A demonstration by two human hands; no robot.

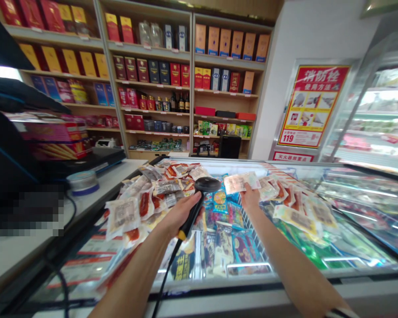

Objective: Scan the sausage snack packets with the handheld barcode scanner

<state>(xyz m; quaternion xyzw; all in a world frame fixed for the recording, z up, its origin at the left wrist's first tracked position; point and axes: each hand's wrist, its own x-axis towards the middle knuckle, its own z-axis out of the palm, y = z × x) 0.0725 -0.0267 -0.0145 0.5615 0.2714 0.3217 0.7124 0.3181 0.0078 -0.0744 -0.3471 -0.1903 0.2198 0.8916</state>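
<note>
My left hand (187,214) is wrapped round the handle of a black and yellow barcode scanner (207,184), its head tilted toward the far right. A cable trails from the handle down past my forearm. Between the thumb and fingers of my right hand (251,197) is a small pale vacuum-sealed packet (240,182), held up just right of the scanner head and apart from it. To the left lies a heap of sealed snack packets (146,203), some with reddish contents. More packets (298,216) are spread on the glass at the right.
A chest freezer (232,276) with a glass top stands before me, holding colourful frozen packs. On the left counter (36,251) are a roll of tape (82,182) and dark checkout equipment. Shelves (152,84) of boxed goods line the back wall.
</note>
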